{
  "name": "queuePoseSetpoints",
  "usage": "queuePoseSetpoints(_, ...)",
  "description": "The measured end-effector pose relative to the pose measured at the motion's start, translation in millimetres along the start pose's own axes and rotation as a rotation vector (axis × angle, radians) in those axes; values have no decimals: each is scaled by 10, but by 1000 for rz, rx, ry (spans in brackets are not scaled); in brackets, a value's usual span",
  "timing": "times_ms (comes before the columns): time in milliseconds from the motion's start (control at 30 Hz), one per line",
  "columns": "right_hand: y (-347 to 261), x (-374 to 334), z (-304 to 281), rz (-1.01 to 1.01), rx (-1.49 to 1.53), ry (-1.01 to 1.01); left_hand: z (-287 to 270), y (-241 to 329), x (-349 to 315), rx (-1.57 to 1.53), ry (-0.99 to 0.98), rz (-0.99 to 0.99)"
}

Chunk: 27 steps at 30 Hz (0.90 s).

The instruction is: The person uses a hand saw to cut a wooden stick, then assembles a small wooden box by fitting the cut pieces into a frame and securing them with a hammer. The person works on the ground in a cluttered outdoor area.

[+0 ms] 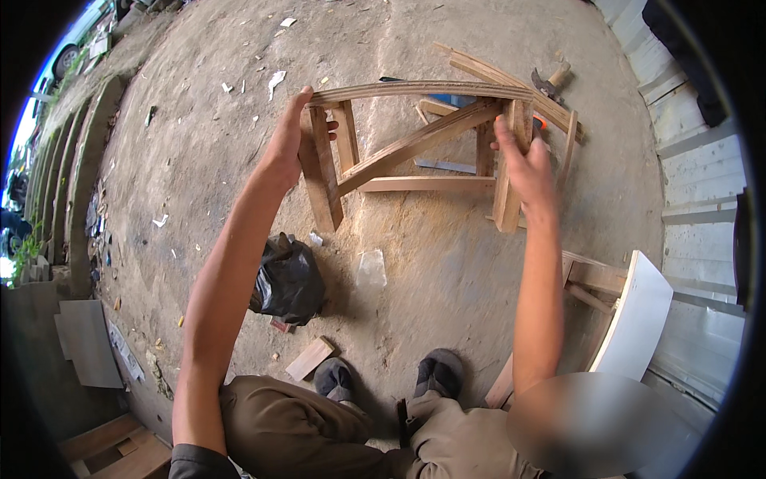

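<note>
Both arms reach forward and hold up a wooden stool frame (407,89), with a plywood top edge, legs and a diagonal brace (427,142). My left hand (289,142) is closed around the frame's upper left corner, thumb at the top edge and fingertips showing behind the leg. On the other side, my right hand (528,168) wraps the upper part of the right leg (509,195). A blue object (455,100) and a flat metal strip (447,166) show through the frame, partly hidden by it.
Beyond the frame, long wood strips (527,93) and a hammer (550,82) lie on the dirt floor. A black plastic bag (291,283) and a wood block (309,358) are near my feet. At right, a white-topped wooden piece (638,311) stands by a corrugated metal wall (694,191).
</note>
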State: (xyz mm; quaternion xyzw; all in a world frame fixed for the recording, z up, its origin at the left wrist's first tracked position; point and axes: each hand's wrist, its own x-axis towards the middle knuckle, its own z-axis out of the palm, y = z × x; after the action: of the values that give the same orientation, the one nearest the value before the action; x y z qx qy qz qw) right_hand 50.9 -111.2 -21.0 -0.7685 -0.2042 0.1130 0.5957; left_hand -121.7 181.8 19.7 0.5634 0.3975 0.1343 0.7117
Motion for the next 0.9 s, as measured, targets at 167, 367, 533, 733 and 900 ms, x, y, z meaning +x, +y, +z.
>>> queuePoseSetpoints(167, 102, -19, -218, 108, 465, -255, 20, -87, -134, 48, 58, -36)
queuePoseSetpoints(367, 153, -64, -184, 131, 666, -394, -108, -180, -164, 57, 34, 21)
queuePoseSetpoints(533, 232, -107, -247, 152, 600, -324, -70, -226, -309, 29, 52, 25)
queuePoseSetpoints(733, 363, -281, -403, 101, 632, -375, -83, -582, -597, -119, 83, 144)
queuePoseSetpoints(900, 923, 236, -745, 249, 789, -44, -84, -629, -666, -95, 98, 140)
